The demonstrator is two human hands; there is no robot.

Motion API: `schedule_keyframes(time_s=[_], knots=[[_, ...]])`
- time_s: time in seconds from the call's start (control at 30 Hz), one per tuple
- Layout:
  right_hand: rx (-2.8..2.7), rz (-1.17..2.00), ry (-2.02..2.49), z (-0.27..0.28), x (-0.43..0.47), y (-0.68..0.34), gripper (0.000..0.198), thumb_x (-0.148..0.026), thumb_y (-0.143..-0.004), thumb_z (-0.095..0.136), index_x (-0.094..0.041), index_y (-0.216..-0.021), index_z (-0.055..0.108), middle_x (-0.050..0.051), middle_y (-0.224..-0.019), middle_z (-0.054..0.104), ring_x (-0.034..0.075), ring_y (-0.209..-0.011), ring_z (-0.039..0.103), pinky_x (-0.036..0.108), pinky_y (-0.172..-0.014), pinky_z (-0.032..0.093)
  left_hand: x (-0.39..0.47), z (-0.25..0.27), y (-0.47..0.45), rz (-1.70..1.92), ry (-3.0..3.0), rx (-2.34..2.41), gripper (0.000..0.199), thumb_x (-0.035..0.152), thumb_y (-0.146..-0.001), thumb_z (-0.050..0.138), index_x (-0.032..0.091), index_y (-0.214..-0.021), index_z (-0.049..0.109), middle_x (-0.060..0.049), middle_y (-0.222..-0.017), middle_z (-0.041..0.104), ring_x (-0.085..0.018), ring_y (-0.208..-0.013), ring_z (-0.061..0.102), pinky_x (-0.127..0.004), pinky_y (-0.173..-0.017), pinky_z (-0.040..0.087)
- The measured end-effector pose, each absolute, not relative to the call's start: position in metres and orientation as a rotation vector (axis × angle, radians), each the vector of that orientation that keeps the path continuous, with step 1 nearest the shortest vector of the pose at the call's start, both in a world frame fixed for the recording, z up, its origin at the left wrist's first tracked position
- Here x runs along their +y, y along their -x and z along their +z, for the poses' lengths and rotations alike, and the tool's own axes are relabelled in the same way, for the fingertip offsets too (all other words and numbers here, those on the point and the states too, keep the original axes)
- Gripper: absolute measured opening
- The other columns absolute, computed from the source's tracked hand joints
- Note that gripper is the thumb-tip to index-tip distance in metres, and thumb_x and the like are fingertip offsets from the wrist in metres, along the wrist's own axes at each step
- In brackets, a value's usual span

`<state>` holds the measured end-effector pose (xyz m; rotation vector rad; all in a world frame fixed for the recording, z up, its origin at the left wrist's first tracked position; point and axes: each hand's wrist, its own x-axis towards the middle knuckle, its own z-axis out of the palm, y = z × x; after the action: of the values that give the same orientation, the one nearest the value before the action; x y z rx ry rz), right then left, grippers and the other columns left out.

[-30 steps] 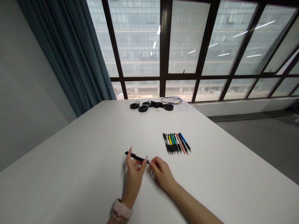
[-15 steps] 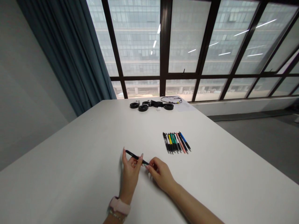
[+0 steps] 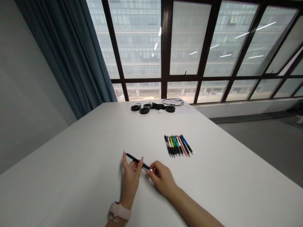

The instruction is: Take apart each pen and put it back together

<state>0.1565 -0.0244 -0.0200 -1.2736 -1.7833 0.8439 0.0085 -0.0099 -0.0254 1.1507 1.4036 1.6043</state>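
Both my hands hold one black pen [image 3: 136,160] a little above the white table [image 3: 71,164]. My left hand [image 3: 130,178], with a pink watch on the wrist, pinches the pen's shaft between thumb and fingers. My right hand [image 3: 161,177] grips the pen's near right end with its fingertips. Farther off to the right, a row of several pens [image 3: 178,145] in black, yellow, green, pink and blue lies side by side on the table.
At the table's far edge lie several black round parts [image 3: 144,110] and a thin black cable loop [image 3: 173,101]. A blue curtain [image 3: 71,56] hangs at the left before large windows. Grey floor lies beyond the table's right edge.
The hands and the black pen have shifted slightly to the left and nearer to me. The row of pens has not moved.
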Motion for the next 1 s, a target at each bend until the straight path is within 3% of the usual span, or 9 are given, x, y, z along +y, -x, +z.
schedule_keyframes(time_s=[0.13, 0.3, 0.5, 0.67, 0.77, 0.87, 1.0], knots=[[-1.925, 0.612, 1.124, -0.024, -0.025, -0.159, 0.032, -0.025, -0.09, 0.061, -0.021, -0.121, 0.061, 0.006, -0.096, 0.07, 0.018, -0.079, 0.063, 0.028, -0.072, 0.047, -0.008, -0.027, -0.008, 1.611, -1.132, 1.405, 0.104, 0.053, -0.077, 0.074, 0.021, -0.155, 0.013, 0.001, -0.079, 0.069, -0.016, -0.067, 0.068, -0.027, -0.063, 0.054], [-2.067, 0.344, 1.09, -0.026, -0.023, -0.162, 0.034, -0.022, -0.097, 0.049, -0.021, -0.129, 0.06, 0.009, -0.094, 0.07, 0.022, -0.084, 0.064, 0.031, -0.074, 0.049, -0.012, -0.022, -0.009, 1.571, -1.161, 1.413, 0.105, 0.053, -0.079, 0.071, 0.022, -0.157, 0.008, 0.001, -0.079, 0.067, -0.015, -0.065, 0.065, -0.025, -0.056, 0.051], [-2.059, 0.248, 0.956, -0.024, -0.021, -0.166, 0.034, -0.024, -0.102, 0.041, -0.02, -0.125, 0.065, 0.011, -0.096, 0.07, 0.021, -0.085, 0.064, 0.031, -0.071, 0.05, -0.013, -0.016, -0.009, 1.518, -1.114, 1.485, 0.115, 0.064, -0.075, 0.07, 0.015, -0.157, 0.005, 0.004, -0.066, 0.063, -0.016, -0.055, 0.06, -0.023, -0.044, 0.043], [-1.946, 0.226, 1.053, -0.025, -0.014, -0.176, 0.033, -0.029, -0.102, 0.043, -0.021, -0.12, 0.07, 0.01, -0.088, 0.07, 0.021, -0.079, 0.063, 0.031, -0.069, 0.048, -0.014, -0.017, -0.009, 1.515, -1.078, 1.419, 0.104, 0.067, -0.08, 0.061, 0.014, -0.156, 0.012, 0.003, -0.066, 0.065, -0.012, -0.046, 0.052, -0.021, -0.041, 0.039], [-1.87, 0.152, 1.145, -0.026, -0.004, -0.189, 0.032, -0.027, -0.102, 0.044, -0.019, -0.119, 0.07, 0.01, -0.088, 0.07, 0.021, -0.08, 0.063, 0.031, -0.07, 0.047, -0.015, -0.017, -0.011, 1.514, -1.073, 1.37, 0.095, 0.065, -0.08, 0.062, 0.016, -0.152, 0.024, 0.003, -0.065, 0.065, -0.012, -0.046, 0.053, -0.02, -0.042, 0.04], [-1.868, -0.031, 1.246, -0.026, 0.008, -0.204, 0.028, -0.023, -0.1, 0.048, -0.018, -0.115, 0.072, 0.01, -0.087, 0.07, 0.021, -0.08, 0.062, 0.031, -0.071, 0.045, -0.014, -0.019, -0.011, 1.486, -1.107, 1.351, 0.084, 0.063, -0.081, 0.062, 0.017, -0.146, 0.035, 0.005, -0.063, 0.064, -0.011, -0.047, 0.052, -0.02, -0.043, 0.041], [-1.865, -0.349, 1.293, -0.027, 0.02, -0.219, 0.022, -0.017, -0.096, 0.055, -0.018, -0.109, 0.073, 0.006, -0.082, 0.07, 0.02, -0.077, 0.061, 0.031, -0.073, 0.043, -0.012, -0.023, -0.011, 1.462, -1.148, 1.342, 0.078, 0.062, -0.083, 0.06, 0.017, -0.144, 0.038, 0.005, -0.064, 0.063, -0.01, -0.049, 0.051, -0.02, -0.044, 0.041]])
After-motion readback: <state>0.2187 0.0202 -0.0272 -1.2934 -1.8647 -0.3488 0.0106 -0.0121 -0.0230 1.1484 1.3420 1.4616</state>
